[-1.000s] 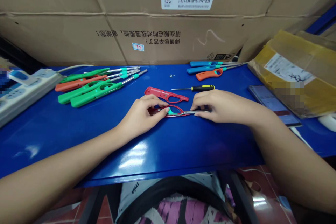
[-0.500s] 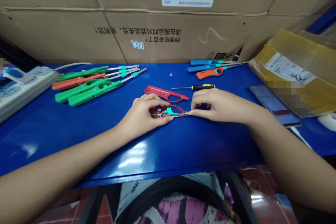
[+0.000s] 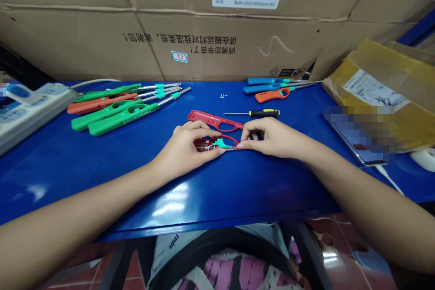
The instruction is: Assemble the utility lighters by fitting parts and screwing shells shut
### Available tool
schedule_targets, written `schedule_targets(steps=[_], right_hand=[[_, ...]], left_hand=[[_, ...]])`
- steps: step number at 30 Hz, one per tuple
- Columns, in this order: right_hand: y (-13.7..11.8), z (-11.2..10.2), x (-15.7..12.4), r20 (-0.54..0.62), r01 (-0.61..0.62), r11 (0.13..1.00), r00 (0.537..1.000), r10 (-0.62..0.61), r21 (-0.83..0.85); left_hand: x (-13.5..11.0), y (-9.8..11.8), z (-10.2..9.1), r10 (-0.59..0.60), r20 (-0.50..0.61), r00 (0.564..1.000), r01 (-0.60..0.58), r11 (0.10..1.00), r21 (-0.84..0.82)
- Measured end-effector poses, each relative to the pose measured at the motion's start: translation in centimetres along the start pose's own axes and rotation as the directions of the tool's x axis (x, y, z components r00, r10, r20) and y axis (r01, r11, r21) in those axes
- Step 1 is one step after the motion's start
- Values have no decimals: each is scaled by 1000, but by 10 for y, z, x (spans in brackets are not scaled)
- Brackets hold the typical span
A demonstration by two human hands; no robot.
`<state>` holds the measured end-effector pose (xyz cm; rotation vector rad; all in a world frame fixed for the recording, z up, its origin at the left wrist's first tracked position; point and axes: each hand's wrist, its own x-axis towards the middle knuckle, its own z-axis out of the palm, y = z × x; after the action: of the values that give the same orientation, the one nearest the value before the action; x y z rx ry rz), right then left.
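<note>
An opened red gas lighter shell half (image 3: 232, 137) lies on the blue table with a turquoise trigger (image 3: 222, 142) and small inner parts in it. My left hand (image 3: 190, 146) grips its wide end from the left, thumb on the near side, fingers on the far side. At the narrow end, my right hand (image 3: 261, 137) pinches a thin pale wire (image 3: 229, 148) between thumb and forefinger; the fingertips partly hide it. Just behind lies the matching red shell cover (image 3: 212, 120), its right tip behind my right hand. A black-and-yellow screwdriver (image 3: 264, 113) rests farther back.
Several green and orange lighters (image 3: 124, 118) lie at the left, near a white power strip (image 3: 30, 104). Blue and orange lighters (image 3: 272, 95) lie at the back right. A phone (image 3: 353, 138) and a yellow-taped parcel (image 3: 374, 72) are at the right. A cardboard box (image 3: 190, 27) stands behind.
My right hand has slid left along the narrow end, closer to the trigger. My left thumb has shifted slightly toward the trigger, with the left hand still gripping the shell half.
</note>
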<state>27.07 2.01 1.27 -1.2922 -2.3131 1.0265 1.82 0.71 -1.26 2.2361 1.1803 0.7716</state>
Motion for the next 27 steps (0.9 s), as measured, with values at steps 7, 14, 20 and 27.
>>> schedule_targets(steps=[7,14,20,27], right_hand=[[0,5,3,-19,-52,998,998,53,43],[-3,3,1,-9,-50,998,999,50,46],[-3,3,0,-11,-31,999,999,32,25],[-2,4,0,-15,-7,1000,1000,8,16]], left_hand=[[0,5,-3,128,-32,991,-128,992,-17],[-3,8,-7,311,11,950,-306,929,209],[-5,11,-4,332,22,943,-327,913,244],[-5,12,-3,313,64,948,-318,903,290]])
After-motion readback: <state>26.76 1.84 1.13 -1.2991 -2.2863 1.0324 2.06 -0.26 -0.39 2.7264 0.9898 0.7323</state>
